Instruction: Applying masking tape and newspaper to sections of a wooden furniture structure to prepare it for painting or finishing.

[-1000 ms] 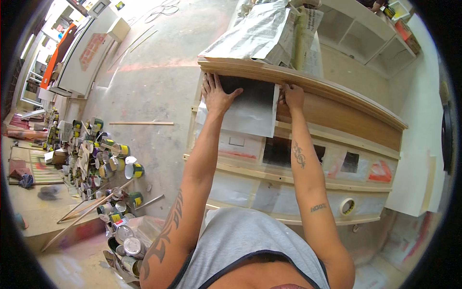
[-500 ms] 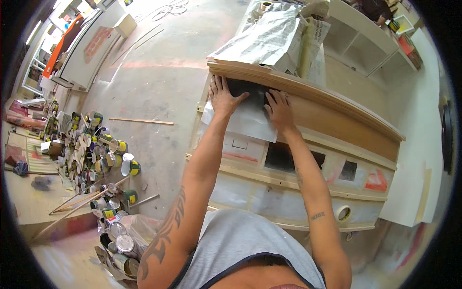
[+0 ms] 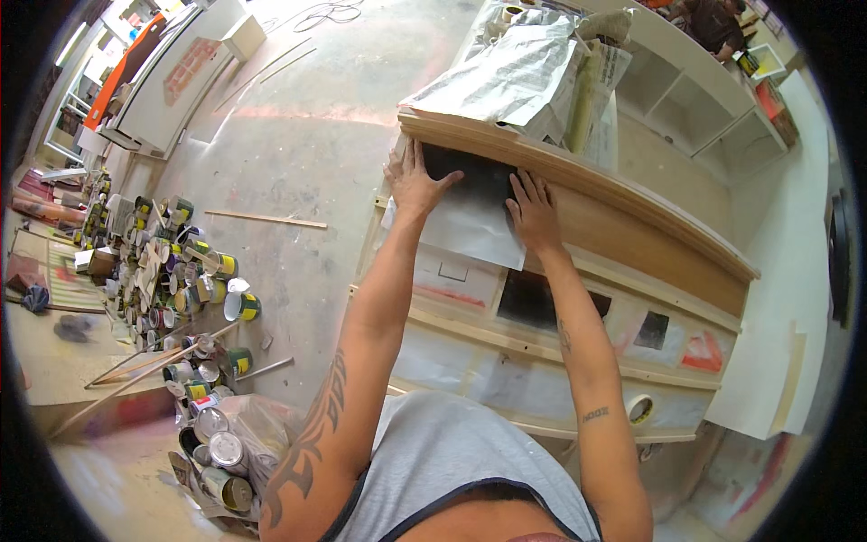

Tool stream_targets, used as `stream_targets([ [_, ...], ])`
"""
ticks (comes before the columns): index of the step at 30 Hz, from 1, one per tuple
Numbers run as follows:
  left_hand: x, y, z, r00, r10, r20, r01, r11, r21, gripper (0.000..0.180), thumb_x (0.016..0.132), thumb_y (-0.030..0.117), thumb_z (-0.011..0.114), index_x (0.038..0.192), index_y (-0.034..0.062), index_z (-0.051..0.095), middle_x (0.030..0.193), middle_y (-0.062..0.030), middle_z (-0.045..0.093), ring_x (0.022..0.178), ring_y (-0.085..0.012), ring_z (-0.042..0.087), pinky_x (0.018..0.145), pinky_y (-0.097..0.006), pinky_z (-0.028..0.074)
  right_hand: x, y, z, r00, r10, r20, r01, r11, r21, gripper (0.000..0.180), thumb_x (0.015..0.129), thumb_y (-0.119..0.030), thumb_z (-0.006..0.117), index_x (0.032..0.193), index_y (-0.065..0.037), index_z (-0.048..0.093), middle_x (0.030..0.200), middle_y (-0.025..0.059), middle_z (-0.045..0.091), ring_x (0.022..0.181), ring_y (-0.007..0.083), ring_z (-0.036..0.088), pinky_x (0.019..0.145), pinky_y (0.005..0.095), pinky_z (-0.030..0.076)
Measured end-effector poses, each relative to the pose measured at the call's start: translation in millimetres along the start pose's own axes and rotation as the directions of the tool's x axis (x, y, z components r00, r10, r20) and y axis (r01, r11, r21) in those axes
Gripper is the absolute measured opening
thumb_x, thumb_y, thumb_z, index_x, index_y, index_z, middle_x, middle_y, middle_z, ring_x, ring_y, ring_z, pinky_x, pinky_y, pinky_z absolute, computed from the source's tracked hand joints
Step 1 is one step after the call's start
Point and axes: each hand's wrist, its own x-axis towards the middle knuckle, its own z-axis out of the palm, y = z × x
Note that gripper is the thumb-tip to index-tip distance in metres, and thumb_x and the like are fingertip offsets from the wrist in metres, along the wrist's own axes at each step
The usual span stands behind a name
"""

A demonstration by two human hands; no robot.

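Note:
A sheet [image 3: 471,221], black along its upper part and fading to white below, lies against the brown panel [image 3: 632,226] of a long wooden piece. My left hand [image 3: 415,185] rests flat on the sheet's left side, thumb stretched inward and fingertips up by the wooden ledge [image 3: 578,163]. At the right edge of the sheet, my right hand [image 3: 536,212] lies flat with its fingers pointing up, partly over the brown panel. Neither hand grips anything. Below the sheet run pale wood strips and panels with dark rectangles [image 3: 526,298] and red paint marks.
Crumpled covering paper [image 3: 515,72] lies on top behind the ledge, beside a white compartmented cabinet [image 3: 677,99]. Many paint cans [image 3: 242,305] and wooden sticks crowd the floor at left. A thin wood strip [image 3: 266,219] lies on the floor. A person [image 3: 713,27] is at far right.
My right hand has slid slightly right to the sheet's edge, uncovering more of the black area. My left hand stays at the left side. The view has shifted a little.

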Motion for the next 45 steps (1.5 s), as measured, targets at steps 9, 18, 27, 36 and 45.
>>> stream_targets([
  [9,-2,13,-11,0.998,0.019,0.052,-0.025,0.994,0.111,0.129,0.076,0.088,0.059,0.167,0.0085,0.013,0.173,-0.0071,0.018,0.158,-0.0402,0.011,0.125,-0.064,0.009,0,-2,-10,0.990,0.118,0.072,-0.110,0.989,-0.101,0.061,0.104,-0.046,0.051,0.157,-0.018,0.042,0.164,0.0070,0.038,0.151,0.0336,0.033,0.123,0.0571,0.025],
  [18,-29,54,27,0.863,0.504,0.017,-0.505,0.863,0.033,0.084,0.101,0.050,0.052,0.159,-0.0049,0.028,0.169,-0.0187,0.026,0.158,-0.0366,0.016,0.126,-0.060,0.009,21,-25,-16,0.967,0.213,0.143,-0.183,0.963,-0.196,0.064,0.103,-0.047,0.053,0.158,-0.017,0.040,0.161,0.0121,0.041,0.145,0.0389,0.041,0.121,0.0612,0.027],
  [27,-26,41,17,0.900,0.432,-0.051,-0.432,0.902,0.005,0.076,0.099,0.049,0.055,0.160,0.0080,0.036,0.167,-0.0065,0.034,0.155,-0.0322,0.026,0.124,-0.064,0.014,31,-28,-18,0.960,0.224,0.168,-0.177,0.951,-0.254,0.060,0.102,-0.043,0.056,0.156,-0.018,0.043,0.153,0.0127,0.047,0.141,0.0370,0.044,0.120,0.0625,0.029],
  [36,-9,13,10,0.960,0.269,-0.071,-0.266,0.962,0.055,0.064,0.105,0.050,0.046,0.161,0.0215,0.037,0.168,-0.0013,0.033,0.156,-0.0351,0.025,0.124,-0.064,0.012,31,-29,-22,0.962,0.216,0.165,-0.189,0.968,-0.165,0.059,0.103,-0.041,0.056,0.155,-0.017,0.045,0.153,0.0132,0.046,0.142,0.0384,0.042,0.119,0.0617,0.030],
  [45,19,-31,-6,0.977,0.213,-0.028,-0.202,0.955,0.218,0.055,0.108,0.046,0.040,0.161,0.0321,0.035,0.171,-0.0016,0.026,0.157,-0.0399,0.021,0.120,-0.073,0.015,32,-24,-14,0.962,0.213,0.169,-0.191,0.972,-0.141,0.060,0.102,-0.040,0.059,0.155,-0.017,0.045,0.155,0.0126,0.044,0.142,0.0399,0.041,0.118,0.0604,0.031],
])
